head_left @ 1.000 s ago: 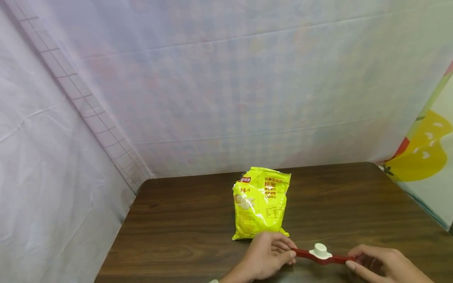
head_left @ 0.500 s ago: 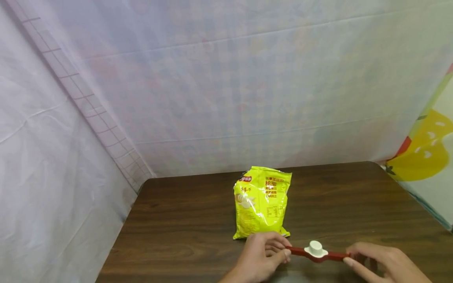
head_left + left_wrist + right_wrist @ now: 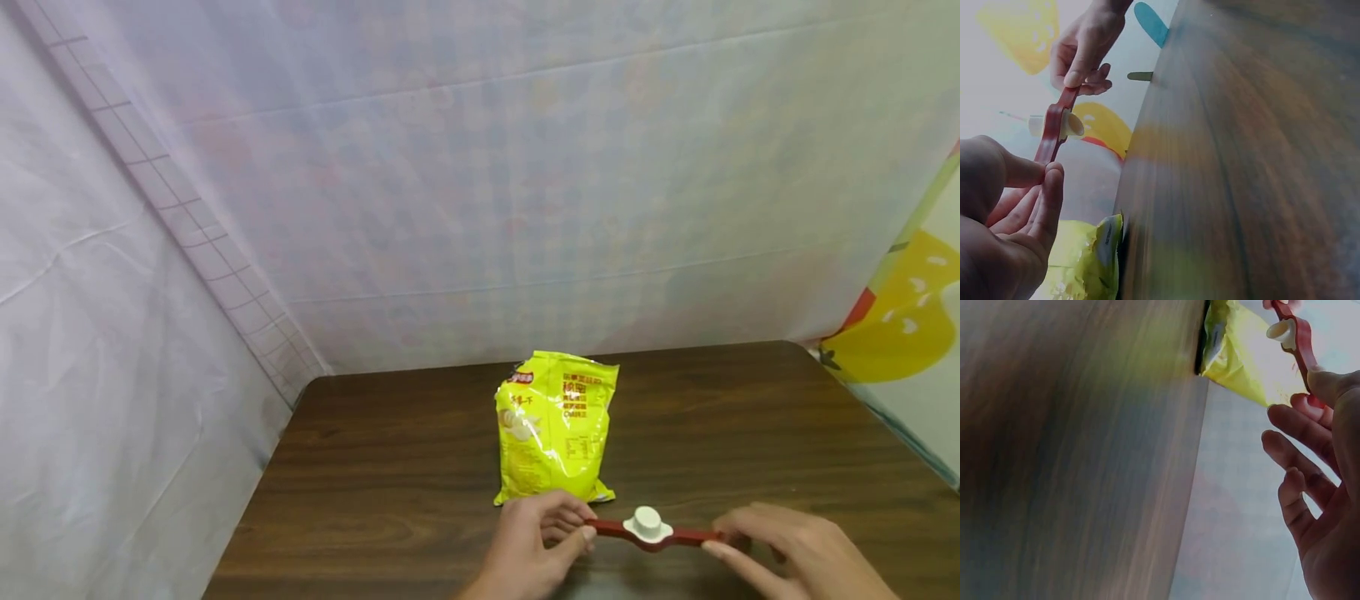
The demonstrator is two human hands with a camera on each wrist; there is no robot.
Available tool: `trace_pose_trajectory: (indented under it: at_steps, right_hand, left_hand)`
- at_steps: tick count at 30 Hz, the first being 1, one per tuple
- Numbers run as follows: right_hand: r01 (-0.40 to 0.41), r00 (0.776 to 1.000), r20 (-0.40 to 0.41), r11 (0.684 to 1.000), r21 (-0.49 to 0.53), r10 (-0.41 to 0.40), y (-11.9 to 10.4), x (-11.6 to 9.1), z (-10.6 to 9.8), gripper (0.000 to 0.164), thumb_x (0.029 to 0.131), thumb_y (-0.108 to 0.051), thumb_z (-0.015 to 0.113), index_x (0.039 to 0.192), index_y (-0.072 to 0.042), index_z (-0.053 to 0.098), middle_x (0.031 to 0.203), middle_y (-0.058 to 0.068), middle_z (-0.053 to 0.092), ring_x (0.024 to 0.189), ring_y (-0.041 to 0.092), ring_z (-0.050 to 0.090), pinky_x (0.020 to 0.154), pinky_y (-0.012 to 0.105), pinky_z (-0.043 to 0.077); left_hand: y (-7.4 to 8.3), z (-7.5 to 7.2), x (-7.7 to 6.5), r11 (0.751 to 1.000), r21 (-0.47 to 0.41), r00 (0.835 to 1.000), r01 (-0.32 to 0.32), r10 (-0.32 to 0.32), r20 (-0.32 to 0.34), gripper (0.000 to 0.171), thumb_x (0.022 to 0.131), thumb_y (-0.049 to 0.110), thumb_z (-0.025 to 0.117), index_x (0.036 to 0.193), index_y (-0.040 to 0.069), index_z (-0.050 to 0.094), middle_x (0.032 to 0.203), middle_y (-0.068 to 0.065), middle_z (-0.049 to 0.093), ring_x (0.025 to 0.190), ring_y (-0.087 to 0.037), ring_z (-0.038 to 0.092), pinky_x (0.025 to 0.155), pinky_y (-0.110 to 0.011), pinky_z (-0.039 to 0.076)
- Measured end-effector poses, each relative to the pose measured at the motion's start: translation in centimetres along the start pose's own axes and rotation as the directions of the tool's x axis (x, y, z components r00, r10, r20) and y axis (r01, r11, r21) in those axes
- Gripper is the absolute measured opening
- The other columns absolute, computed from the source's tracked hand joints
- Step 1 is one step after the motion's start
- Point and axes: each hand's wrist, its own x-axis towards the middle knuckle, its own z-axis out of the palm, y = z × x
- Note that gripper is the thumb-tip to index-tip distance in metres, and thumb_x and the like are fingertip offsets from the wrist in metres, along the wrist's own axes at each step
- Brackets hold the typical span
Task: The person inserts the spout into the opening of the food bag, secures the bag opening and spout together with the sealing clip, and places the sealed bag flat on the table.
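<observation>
Both hands hold a red bag clip level above the near part of the table, one end each. A white round cap stands on its middle, and a pale hollow spout sticks out from the opposite side. My left hand pinches the left end between thumb and fingertips. At the right end, my right hand pinches with thumb and index finger, its other fingers spread loosely in the right wrist view. Just behind the left hand, a yellow chip bag stands upright on the table.
The dark wood-grain table reaches back to a pale checked curtain. White sheeting hangs along the left side. A wall covering with a yellow printed shape is at the right.
Both hands have shifted to the left, carrying the clip nearer the front of the chip bag. Their grip on its ends stays alike, and the bag stays in place.
</observation>
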Motion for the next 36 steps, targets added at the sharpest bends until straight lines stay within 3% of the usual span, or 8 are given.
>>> trace_pose_trajectory:
  at_steps: [6,12,16,27,36]
  right_hand:
    - [-0.022,1.000,0.007,1.000,0.012,0.022,-0.5,0.3,0.2,0.027,0.080,-0.036,0.098,0.086,-0.044,0.073,0.079,-0.034,0.059,0.066,-0.011,0.045,0.054,0.018,0.045]
    - [0.084,0.996,-0.035,0.991,0.100,-0.081,-1.2,0.7,0.9,0.035,0.078,-0.025,0.099,0.092,-0.044,0.072,0.082,-0.033,0.062,0.069,-0.012,0.050,0.056,0.014,0.047]
    - [0.113,0.993,0.006,0.983,0.146,-0.115,-2.0,1.2,1.3,0.036,0.083,-0.025,0.096,0.095,-0.045,0.069,0.083,-0.033,0.063,0.069,-0.012,0.051,0.056,0.016,0.049]
    - [0.051,0.997,0.053,0.993,0.108,-0.057,-4.1,2.0,1.8,0.021,0.085,-0.036,0.094,0.094,-0.040,0.075,0.081,-0.032,0.065,0.068,-0.013,0.052,0.057,0.019,0.053]
    - [0.027,0.998,0.058,0.991,0.131,-0.035,-4.7,2.3,1.9,0.019,0.086,-0.036,0.093,0.096,-0.038,0.078,0.084,-0.029,0.070,0.068,-0.014,0.054,0.056,0.019,0.055]
  left_hand:
    - [-0.3,-0.4,-0.5,0.999,0.011,0.999,-0.040,0.040,-0.008,0.011,0.103,0.011,0.074,0.112,0.004,0.076,0.098,-0.007,0.081,0.086,0.003,0.074,0.079,-0.021,0.066]
    - [0.0,-1.8,-1.5,0.999,0.028,0.999,-0.041,0.041,-0.021,0.012,0.104,0.015,0.074,0.112,0.006,0.076,0.097,-0.009,0.082,0.087,0.001,0.075,0.079,-0.023,0.067]
    - [0.3,-2.7,-2.2,0.998,0.053,0.999,-0.028,0.030,-0.036,0.012,0.105,0.019,0.074,0.111,0.009,0.076,0.097,-0.009,0.082,0.087,-0.001,0.075,0.078,-0.023,0.067]
    - [-0.1,-3.6,-3.0,0.991,0.125,0.989,-0.052,0.069,-0.134,0.011,0.104,0.020,0.075,0.110,0.011,0.075,0.095,-0.005,0.080,0.084,-0.004,0.077,0.075,-0.025,0.067]
    - [-0.1,-4.0,-3.3,0.997,0.082,0.989,0.004,0.008,-0.148,0.011,0.104,0.020,0.076,0.112,0.013,0.075,0.097,-0.009,0.081,0.085,-0.006,0.078,0.077,-0.024,0.067]
